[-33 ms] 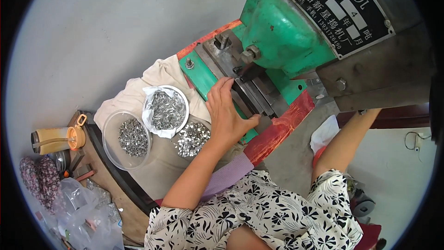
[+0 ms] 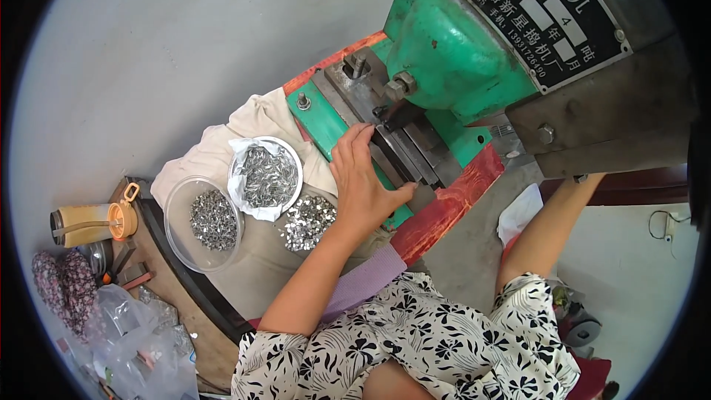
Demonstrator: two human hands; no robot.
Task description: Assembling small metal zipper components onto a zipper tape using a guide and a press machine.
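Clearly, left hand [image 2: 361, 178] spread wide at lower-left edge of die [image 2: 412, 155], just right of frame centre. Right hand hidden behind press [image 2: 453, 48], upper right; can't tell its grip. Die looks heavy, stiff, maybe slick; better held by outer ends than middle.

- A small workshop is showing itself.
- A green press [image 2: 452, 52] is standing bolted down.
- A tub [image 2: 180, 246] and bowl [image 2: 298, 178] are holding small metal parts [image 2: 215, 222].

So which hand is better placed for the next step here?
Likely the left hand, spread at the metal block near the loose metal pieces; the right hand is hidden behind the green machine.
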